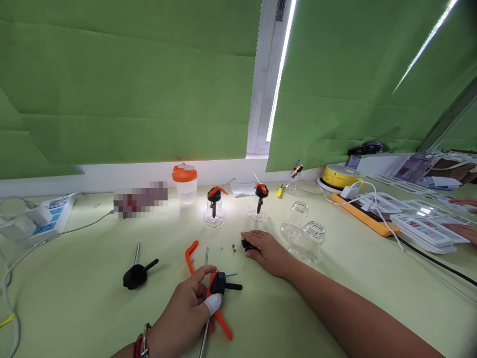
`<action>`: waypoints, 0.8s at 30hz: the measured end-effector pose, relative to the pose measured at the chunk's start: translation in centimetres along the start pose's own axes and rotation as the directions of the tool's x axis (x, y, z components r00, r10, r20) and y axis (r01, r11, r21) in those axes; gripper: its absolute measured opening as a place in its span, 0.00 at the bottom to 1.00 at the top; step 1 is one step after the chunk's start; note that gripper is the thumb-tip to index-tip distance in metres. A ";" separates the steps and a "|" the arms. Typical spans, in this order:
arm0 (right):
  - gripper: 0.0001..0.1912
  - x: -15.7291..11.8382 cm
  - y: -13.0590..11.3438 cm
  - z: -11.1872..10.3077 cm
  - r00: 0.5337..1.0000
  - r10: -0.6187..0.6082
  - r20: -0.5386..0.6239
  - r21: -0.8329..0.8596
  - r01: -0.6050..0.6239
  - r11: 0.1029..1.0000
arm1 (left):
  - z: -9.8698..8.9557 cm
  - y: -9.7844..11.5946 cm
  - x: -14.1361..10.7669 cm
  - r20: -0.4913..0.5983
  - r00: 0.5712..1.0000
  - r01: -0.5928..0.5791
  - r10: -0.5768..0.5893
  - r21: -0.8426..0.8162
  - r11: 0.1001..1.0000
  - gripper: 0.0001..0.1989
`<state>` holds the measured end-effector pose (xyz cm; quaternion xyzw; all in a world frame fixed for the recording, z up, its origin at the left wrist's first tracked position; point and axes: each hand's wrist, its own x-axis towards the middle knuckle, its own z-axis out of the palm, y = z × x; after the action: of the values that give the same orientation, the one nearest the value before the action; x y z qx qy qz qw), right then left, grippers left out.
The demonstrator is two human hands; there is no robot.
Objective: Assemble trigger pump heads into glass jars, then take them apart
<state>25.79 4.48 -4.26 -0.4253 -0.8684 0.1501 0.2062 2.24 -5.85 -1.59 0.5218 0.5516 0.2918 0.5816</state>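
My left hand [197, 303] is closed around a black dispenser lid [218, 284] with a short spout and thin metal tubes. An orange lever [222, 325] lies against this lid and sticks out below my thumb, which has a white wrap. To the right, my right hand [266, 252] rests low over the table with its fingers closed on a small black part [249, 244], mostly hidden under them. Between the hands lie tiny brass-coloured pieces [233, 248]. A loose orange lever [191, 253] lies just beyond my left hand. Another black lid with a metal tube [135, 276] lies to the left.
Two glass jars with black-and-orange lids, one left [214, 214] and one right [258, 206], stand behind. Open glass jars [311, 241] sit beside my right forearm. An orange-lidded cup [185, 184] stands at the back. An orange power strip [367, 216] and another person's hand [462, 231] are at right.
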 end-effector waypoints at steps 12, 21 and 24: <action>0.18 -0.1 0.1 0.0 0.999 -0.005 -0.037 0.076 0.008 0.997 | 0.0 0.1 -0.1 -0.001 1.000 -0.002 0.002 -0.003 1.000 0.29; 0.17 -0.3 -0.5 -0.5 0.998 0.019 -0.066 0.153 -0.009 0.988 | 0.2 0.4 0.0 -0.015 1.000 -0.001 0.001 -0.008 1.000 0.29; 0.14 -0.3 -0.8 -0.8 0.993 0.062 -0.105 0.218 -0.038 0.975 | 0.2 0.6 -0.1 -0.015 1.000 0.012 -0.012 -0.015 1.000 0.29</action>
<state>25.81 3.79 -3.29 -0.4299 -0.8232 0.2246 0.2951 2.53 -5.83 -1.06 0.5117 0.5570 0.2964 0.5831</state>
